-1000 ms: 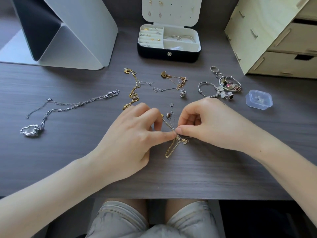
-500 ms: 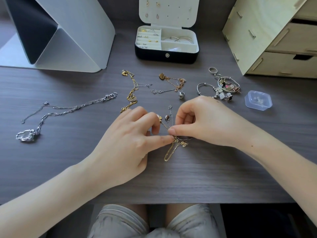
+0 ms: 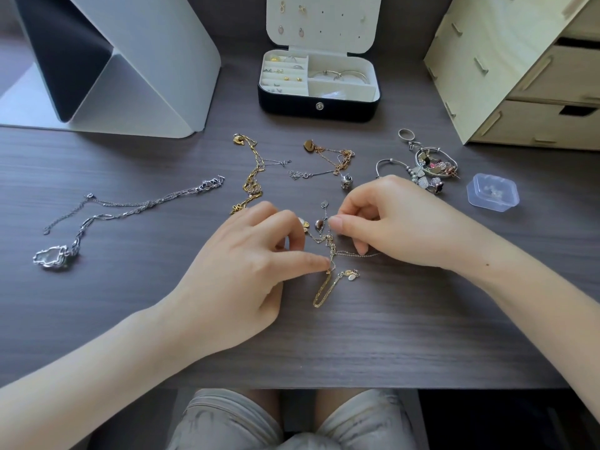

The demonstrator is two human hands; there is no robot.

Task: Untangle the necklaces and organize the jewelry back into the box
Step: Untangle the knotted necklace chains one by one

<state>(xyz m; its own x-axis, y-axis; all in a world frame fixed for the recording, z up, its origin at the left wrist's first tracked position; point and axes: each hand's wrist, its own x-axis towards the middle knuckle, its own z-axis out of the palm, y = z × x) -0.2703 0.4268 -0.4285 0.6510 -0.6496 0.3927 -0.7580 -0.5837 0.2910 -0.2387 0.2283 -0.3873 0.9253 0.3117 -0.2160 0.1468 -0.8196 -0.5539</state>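
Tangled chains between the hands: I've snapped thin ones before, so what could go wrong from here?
1. The left hand and right hand both pinch the tangled chains close to the knot; pulling apart might tighten it or snap a fine link.
2. The gold necklace ends right beside the left knuckles, and the charm pile lies just behind the right hand; either could get dragged into the tangle.
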